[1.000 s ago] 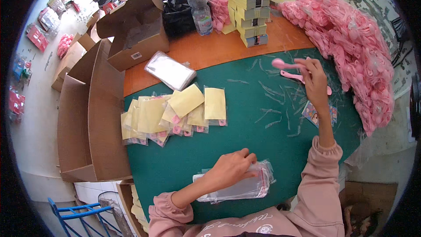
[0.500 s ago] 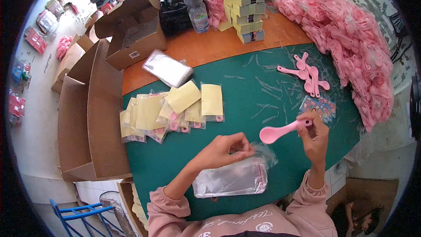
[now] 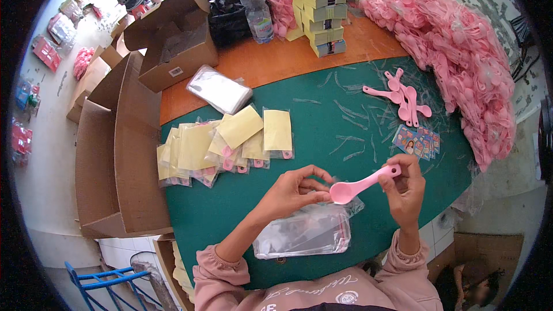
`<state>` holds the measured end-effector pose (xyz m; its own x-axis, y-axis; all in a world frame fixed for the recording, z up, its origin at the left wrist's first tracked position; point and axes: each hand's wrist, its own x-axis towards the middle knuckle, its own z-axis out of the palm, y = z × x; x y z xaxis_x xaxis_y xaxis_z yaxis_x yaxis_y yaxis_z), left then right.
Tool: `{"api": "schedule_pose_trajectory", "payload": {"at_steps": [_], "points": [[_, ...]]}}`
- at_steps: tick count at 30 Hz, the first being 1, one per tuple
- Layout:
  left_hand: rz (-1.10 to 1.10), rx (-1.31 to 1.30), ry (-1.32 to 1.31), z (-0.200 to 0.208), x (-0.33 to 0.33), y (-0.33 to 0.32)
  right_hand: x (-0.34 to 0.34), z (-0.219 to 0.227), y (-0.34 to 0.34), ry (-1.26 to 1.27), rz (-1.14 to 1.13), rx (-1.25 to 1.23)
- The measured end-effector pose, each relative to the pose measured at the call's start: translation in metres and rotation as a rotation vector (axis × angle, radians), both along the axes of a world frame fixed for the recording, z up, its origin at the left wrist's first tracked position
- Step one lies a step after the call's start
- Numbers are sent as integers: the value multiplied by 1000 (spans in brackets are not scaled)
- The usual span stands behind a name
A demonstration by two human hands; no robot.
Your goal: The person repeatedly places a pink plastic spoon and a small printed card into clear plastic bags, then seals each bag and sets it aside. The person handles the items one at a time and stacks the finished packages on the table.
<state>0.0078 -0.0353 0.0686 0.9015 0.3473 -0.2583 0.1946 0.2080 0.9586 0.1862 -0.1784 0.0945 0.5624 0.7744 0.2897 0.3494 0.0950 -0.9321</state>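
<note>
A pink plastic spoon (image 3: 360, 185) is pinched near the holed end of its handle by my right hand (image 3: 408, 193), its bowl pointing left. That bowl is at the fingertips of my left hand (image 3: 294, 191), over the mouth of a thin clear plastic bag (image 3: 356, 206). My left thumb and fingers are closed on the bag's edge, partly hidden behind the spoon. Just below lies a stack of clear bags (image 3: 302, 236). Beyond my right hand are small printed cards (image 3: 419, 141) and several loose pink spoons (image 3: 408, 101).
Filled bags with yellow cards (image 3: 199, 147) overlap on the green mat's left, near another clear bag stack (image 3: 219, 89). Open cardboard boxes (image 3: 135, 155) stand at left. A water bottle (image 3: 257, 11), card bundles (image 3: 322, 17) and a heap of pink spoons (image 3: 461, 52) are at the back.
The spoon has moved left and slightly down with my right hand, bringing its bowl to my left fingertips and the bag. My left hand has moved slightly up, while the printed cards show more.
</note>
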Motion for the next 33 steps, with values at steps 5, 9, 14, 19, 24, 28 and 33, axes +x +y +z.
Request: {"api": "schedule_pose_trajectory", "payload": {"at_steps": [5,9,14,19,24,28,33], "points": [[-14,-18,-60,1,6,-4,-4,-1,3,-189,103,-86],[53,38,-200,-6,9,-10,-15,-1,13,53,105,-56],[-71,221,-25,0,5,0,-15,-1,15,68,83,73],[155,-23,-210,27,17,-7,-14,14,25,-473,408,104],[270,-33,-305,28,14,5,59,3,15,-325,35,-123],[304,5,-325,36,10,15,152,-54,-23,-716,-240,-428],[290,-25,-290,34,3,17,161,-67,-24,-348,-221,-619]]}}
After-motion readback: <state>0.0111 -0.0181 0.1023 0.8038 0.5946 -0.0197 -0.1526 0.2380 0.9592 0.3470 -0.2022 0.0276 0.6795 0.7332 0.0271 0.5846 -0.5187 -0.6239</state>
